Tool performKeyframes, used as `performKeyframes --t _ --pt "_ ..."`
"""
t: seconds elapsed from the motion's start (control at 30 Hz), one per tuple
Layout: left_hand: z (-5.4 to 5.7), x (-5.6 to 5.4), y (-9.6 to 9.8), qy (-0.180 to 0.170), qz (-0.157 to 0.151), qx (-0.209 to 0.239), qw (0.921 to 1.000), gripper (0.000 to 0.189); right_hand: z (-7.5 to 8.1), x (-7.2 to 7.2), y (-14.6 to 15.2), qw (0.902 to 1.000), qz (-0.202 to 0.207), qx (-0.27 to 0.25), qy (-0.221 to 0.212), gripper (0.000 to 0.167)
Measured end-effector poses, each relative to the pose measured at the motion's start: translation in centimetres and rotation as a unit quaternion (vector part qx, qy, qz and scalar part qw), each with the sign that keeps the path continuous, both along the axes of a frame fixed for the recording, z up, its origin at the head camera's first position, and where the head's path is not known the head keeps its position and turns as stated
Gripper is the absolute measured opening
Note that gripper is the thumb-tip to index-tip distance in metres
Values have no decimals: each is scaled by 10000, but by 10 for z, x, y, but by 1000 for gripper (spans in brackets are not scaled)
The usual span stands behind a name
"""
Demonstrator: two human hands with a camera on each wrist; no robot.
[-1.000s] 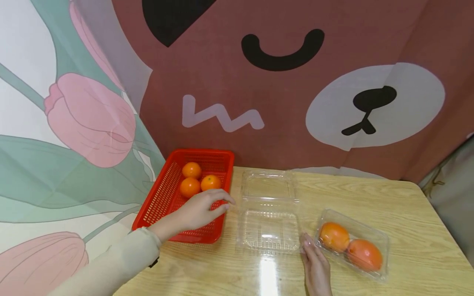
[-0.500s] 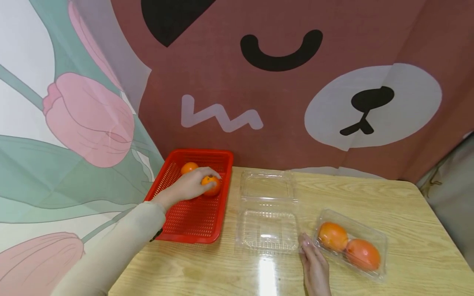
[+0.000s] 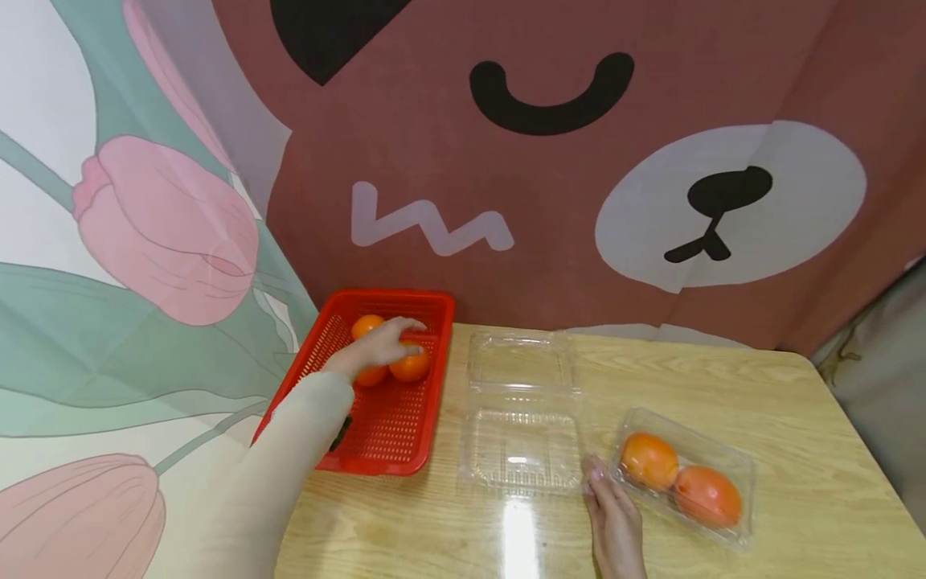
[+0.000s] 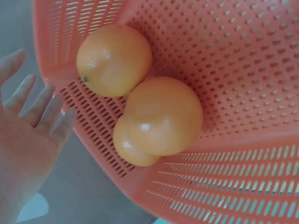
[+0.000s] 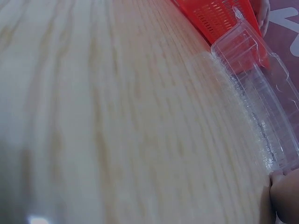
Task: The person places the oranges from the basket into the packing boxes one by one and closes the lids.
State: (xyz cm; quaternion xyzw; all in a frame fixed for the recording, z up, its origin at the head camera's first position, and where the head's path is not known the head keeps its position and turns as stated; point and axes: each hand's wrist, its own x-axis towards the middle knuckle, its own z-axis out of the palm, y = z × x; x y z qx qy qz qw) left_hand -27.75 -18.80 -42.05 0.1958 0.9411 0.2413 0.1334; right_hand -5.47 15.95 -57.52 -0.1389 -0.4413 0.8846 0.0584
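Since the earlier frames the left hand (image 3: 379, 344) has moved from across the right rim of the red plastic basket (image 3: 398, 295) to over the three oranges (image 3: 410, 368), while the right hand (image 3: 615, 519) has stayed at the lower right corner of the clear clamshell (image 3: 522, 392).

The step in hand looks like picking an orange to put in the clamshell. The next move would call for the left fingers to curl round one, probably the rightmost, and lift it away from its neighbours.

A printed cloth (image 3: 550, 177) fills the upper frame behind the wooden table (image 3: 694, 378). Left of centre, the basket's long axis runs up the frame, leaning right toward its top. In the middle the clamshell lies unfolded, its hinge across the frame, its long axis up and down. At lower right a clear box (image 3: 689, 449) with two orange-red fruits (image 3: 707, 494) slants from upper left to lower right.

The left grip is unclosed, fingers extended, holding nothing. The right fingertips touch the clamshell; whether that grip pinches the rim I cannot tell.

The oranges cluster in the basket's upper half. Nearly round, they show no long axis; in the left wrist view, the upper left one's green stem mark (image 4: 85, 79) points lower left.
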Motion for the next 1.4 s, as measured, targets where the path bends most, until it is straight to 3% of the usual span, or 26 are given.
performKeyframes --t 0.3,0.67,1.07,1.4 --pt "-19 -7 1 -254 221 -157 9993 49 -1 -1 1 9999 -48 79 57 26" --pt "-35 -7 1 -145 183 -586 9980 51 1 -1 1 9998 -27 181 -50 26" --pt "-46 -7 -1 173 82 -720 9972 57 6 -2 2 9972 -33 480 -580 38" --pt "-44 -6 1 -265 339 -862 9953 64 5 -1 2 9971 39 530 -539 42"
